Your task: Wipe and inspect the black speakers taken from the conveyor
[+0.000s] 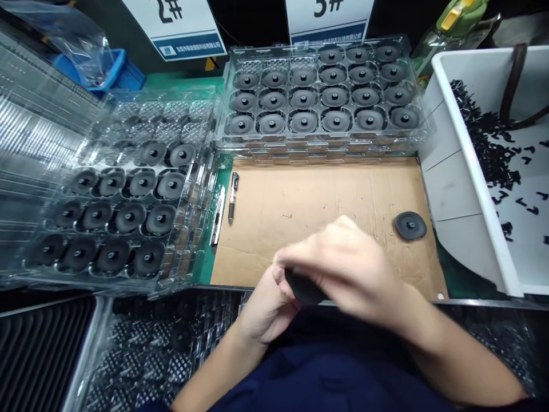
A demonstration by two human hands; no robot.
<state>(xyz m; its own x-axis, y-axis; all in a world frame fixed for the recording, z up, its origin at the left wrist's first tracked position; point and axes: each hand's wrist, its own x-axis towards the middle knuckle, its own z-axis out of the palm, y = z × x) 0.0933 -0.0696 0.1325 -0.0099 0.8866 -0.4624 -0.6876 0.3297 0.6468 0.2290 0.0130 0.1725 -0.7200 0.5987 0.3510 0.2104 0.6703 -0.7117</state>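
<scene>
Close to my body, over the front edge of the cardboard sheet [300, 189], I hold a black rounded disc-like part [305, 288]. My left hand [270, 303] grips it from the left with bent fingers. My right hand [347, 269] is closed over it from above and hides much of it; motion smears this hand a little. Whether a smaller piece sits in the right fingers I cannot see. A similar black part [410, 225], with a small central stub, lies on the right of the cardboard.
Clear trays of such parts stand behind [326, 134] and on the left [171, 252]. A white bin [467, 166] at right holds small black pieces [493, 137]. A pen [233, 197] and a craft knife [218, 214] lie at left. More trays [146, 355] sit below the table edge.
</scene>
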